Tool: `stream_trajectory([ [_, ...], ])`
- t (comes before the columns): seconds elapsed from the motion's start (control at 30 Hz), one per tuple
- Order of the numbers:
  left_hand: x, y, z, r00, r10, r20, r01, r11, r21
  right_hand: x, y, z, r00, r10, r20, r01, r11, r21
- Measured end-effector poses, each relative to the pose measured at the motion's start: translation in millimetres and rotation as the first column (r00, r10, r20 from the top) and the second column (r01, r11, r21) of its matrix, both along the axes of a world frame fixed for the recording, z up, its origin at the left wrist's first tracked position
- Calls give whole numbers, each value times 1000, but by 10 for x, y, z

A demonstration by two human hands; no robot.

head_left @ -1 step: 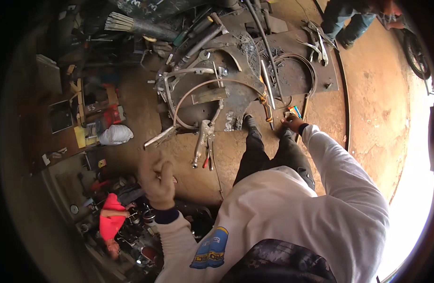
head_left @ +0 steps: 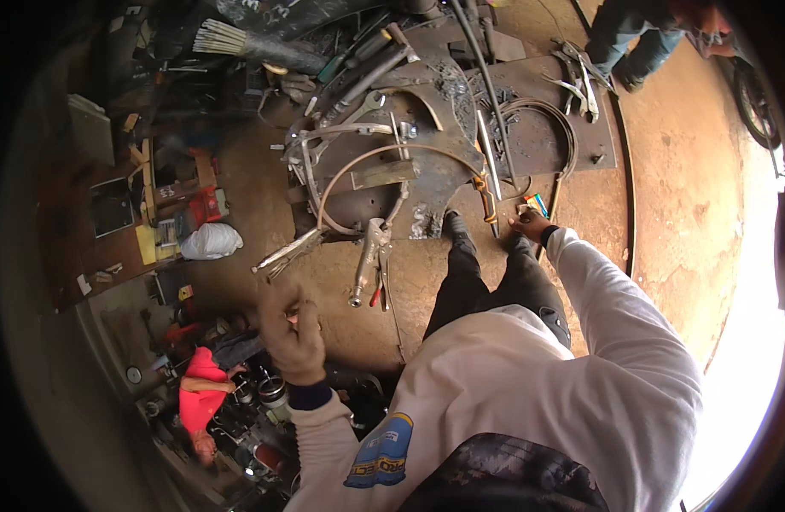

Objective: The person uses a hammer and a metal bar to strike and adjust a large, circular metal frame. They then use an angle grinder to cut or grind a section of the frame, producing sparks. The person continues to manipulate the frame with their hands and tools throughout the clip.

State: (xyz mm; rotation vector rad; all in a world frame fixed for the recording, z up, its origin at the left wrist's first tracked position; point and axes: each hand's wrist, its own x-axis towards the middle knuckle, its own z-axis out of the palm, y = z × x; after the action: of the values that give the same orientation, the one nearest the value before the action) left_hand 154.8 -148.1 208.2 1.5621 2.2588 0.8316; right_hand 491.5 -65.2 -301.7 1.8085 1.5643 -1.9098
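Note:
My left hand (head_left: 294, 341), in a tan work glove, is raised at the lower left. Its fingers are loosely curved and apart, slightly blurred, with nothing seen between them. Just beyond it are locking pliers (head_left: 288, 250) at the edge of a round metal frame (head_left: 309, 171). Another pair of locking pliers (head_left: 369, 260) hangs off the bench's near edge. My bare right hand (head_left: 530, 225) is closed in front of my right leg, by a small multicoloured packet (head_left: 537, 204) that it seems to pinch. An orange-and-black handled tool (head_left: 485, 201) lies just left of it.
The dark steel bench (head_left: 435, 192) carries a wrench (head_left: 371, 104), a coiled cable (head_left: 570, 141) and clamping pliers (head_left: 587, 94). A bundle of thin rods (head_left: 220, 37) is at the far left. A person in red (head_left: 201, 388) is at lower left; another person's legs (head_left: 636, 51) are at upper right.
My left hand has shifted slightly right and down, its fingers a little more spread. My right hand stays by the packet. The whole view has shifted slightly.

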Motion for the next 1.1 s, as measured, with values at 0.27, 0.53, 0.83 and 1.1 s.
stream_trajectory([
  [0.27,-50,-1115,-1036,972,-72,-225,0,952,-307,-452,134,-82,999,-30,12,31,994,-109],
  [0.53,-352,-1866,-1681,993,44,110,54,665,-745,-920,231,-128,869,-464,-172,404,865,-296],
  [0.83,-1037,-2639,-2103,989,-70,130,146,565,-812,-1017,34,-801,948,-229,-221,276,937,213],
  [1.1,-1144,-2377,-2025,973,104,207,123,529,-840,-1069,241,92,777,-572,-262,585,810,-34],
])
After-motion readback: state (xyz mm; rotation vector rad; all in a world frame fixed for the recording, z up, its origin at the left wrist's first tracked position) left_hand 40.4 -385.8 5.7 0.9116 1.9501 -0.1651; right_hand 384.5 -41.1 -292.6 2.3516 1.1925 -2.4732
